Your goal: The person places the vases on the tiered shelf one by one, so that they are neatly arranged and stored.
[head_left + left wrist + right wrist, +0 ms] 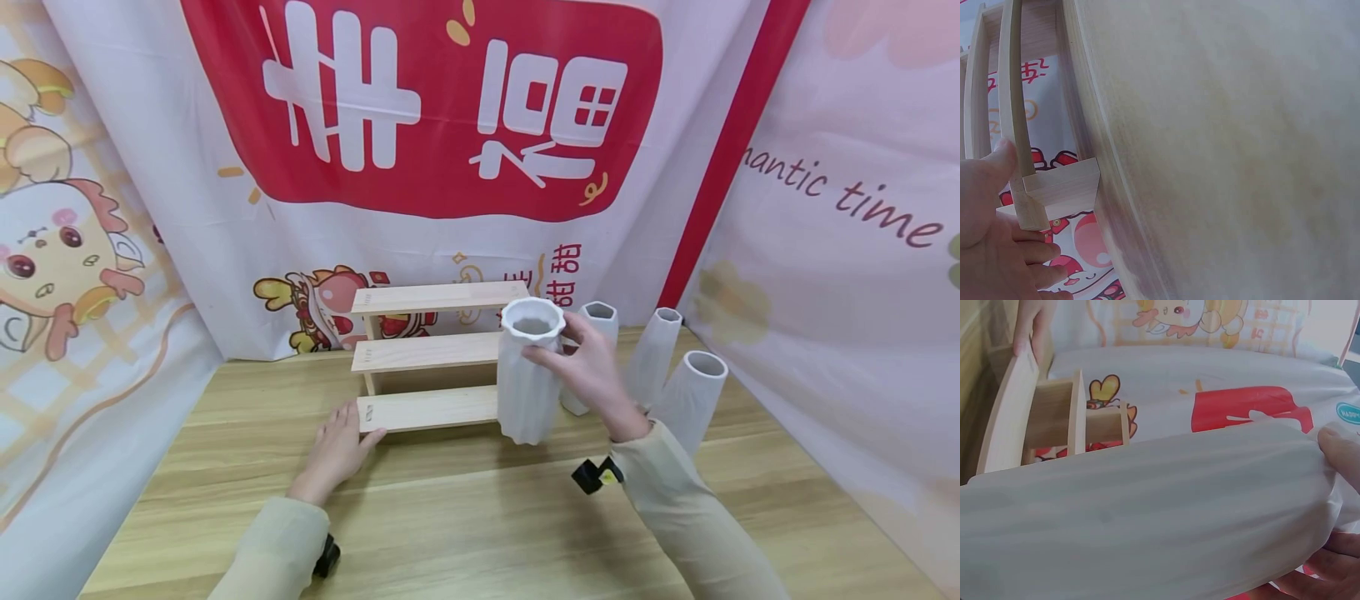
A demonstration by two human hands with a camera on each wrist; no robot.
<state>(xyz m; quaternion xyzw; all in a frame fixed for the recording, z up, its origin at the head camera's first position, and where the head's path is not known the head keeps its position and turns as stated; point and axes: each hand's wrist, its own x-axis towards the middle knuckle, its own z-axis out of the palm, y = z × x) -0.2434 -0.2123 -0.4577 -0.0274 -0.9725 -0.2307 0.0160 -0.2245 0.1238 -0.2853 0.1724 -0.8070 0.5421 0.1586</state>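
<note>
Fluted vase (529, 387) in right hand (591, 373)

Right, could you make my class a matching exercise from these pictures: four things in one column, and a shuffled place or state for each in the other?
Things
1. Left hand
2. Right hand
3. Ribbed white vase
4. Wooden rack

Places or states
A. Standing on the table, three levels high
B. Held in front of the rack's right end
C. Touching the lowest board at its left end
D. Gripping a vase near its top

Pairs: 1-C, 2-D, 3-B, 4-A
</note>
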